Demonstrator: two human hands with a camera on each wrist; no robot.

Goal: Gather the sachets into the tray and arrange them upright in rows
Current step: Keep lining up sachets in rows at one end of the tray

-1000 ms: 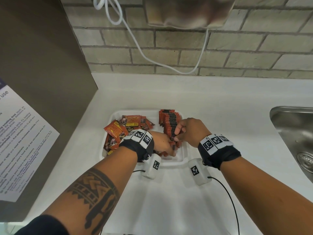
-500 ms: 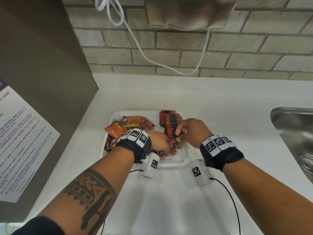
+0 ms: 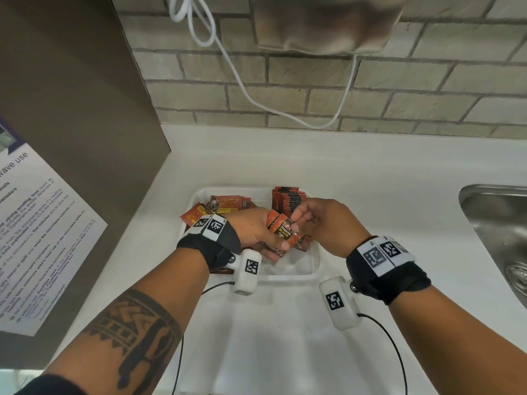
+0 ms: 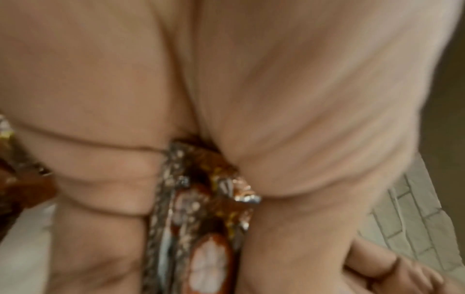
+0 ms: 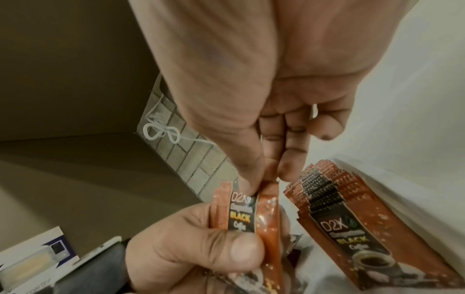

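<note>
Resting on white counter (image 3: 370, 172), tray (image 3: 315, 269), brick wall (image 3: 370, 89)

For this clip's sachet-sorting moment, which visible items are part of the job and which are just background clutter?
Part of the job:
- white plastic tray
- upright row of red-brown coffee sachets
- loose pile of the same sachets
- small bundle of sachets gripped by left hand, top pinched by right hand

Background:
- steel sink
- white cable
- printed paper notice
</note>
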